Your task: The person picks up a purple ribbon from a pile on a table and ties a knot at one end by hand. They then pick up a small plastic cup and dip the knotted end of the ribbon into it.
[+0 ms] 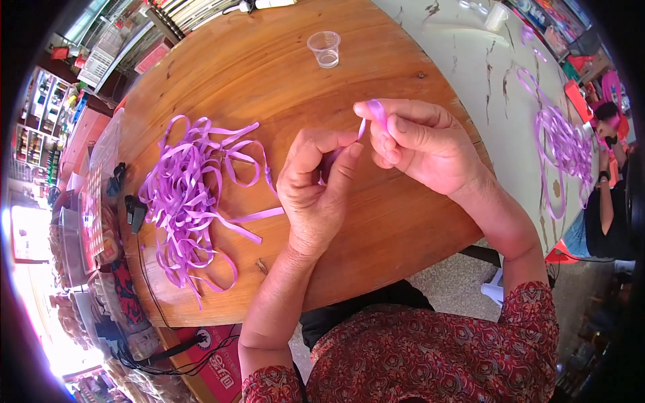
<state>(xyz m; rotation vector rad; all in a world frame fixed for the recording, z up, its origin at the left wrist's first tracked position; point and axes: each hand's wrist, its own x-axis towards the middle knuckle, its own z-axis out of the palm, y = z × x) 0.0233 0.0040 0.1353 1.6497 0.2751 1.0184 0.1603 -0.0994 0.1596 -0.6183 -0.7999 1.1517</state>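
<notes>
Shelves: far left, past the desk's edge; small goods in rows.
Adapter: black, at the desk's left edge, beside the pile; its cord drops over the edge.
Pile: purple ribbon, loose and tangled, on the left part of the wooden desk; several strands run toward the left hand.
Left hand: above the desk, fingers curled, thumb and forefinger pinching the strip; more purple shows inside the curl.
Cup: clear, upright, near the desk's far side, well apart from the pile.
Strip: purple, spans the short gap between the hands; link to the pile cannot be told.
Right hand: holds the strip at thumb and forefinger, the strip bent over the forefinger; other fingers folded.
Second pile: purple ribbon, on the marbled desk.
Co-worker: far right, beside the marbled desk.
</notes>
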